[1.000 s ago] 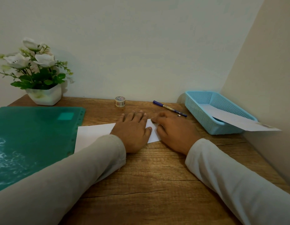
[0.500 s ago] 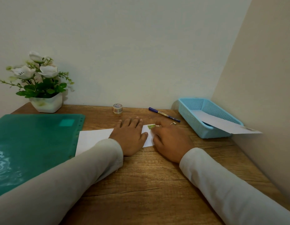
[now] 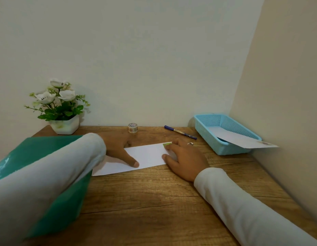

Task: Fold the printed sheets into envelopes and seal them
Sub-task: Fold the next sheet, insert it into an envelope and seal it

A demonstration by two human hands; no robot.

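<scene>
1. Our left sleeve is crossing the folder (image 3: 40, 148) on the desk (image 3: 154, 201).
2. We are pressing the folded sheet (image 3: 148, 155) flat mid-desk. The left hand (image 3: 118, 148) is lying open, thumb on the paper. The right hand (image 3: 185, 158) is resting open on the sheet's right end, its fingers at a green tape strip (image 3: 167, 144).
3. A tape roll (image 3: 133, 128), a pen (image 3: 180, 132) and a basket (image 3: 207, 134) holding an envelope (image 3: 243, 140) are sitting by the wall.

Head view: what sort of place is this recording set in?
Probably a small desk nook at home or in an office: a wooden desk set into a wall corner, with a green folder, pen, tape roll and blue basket.
</scene>
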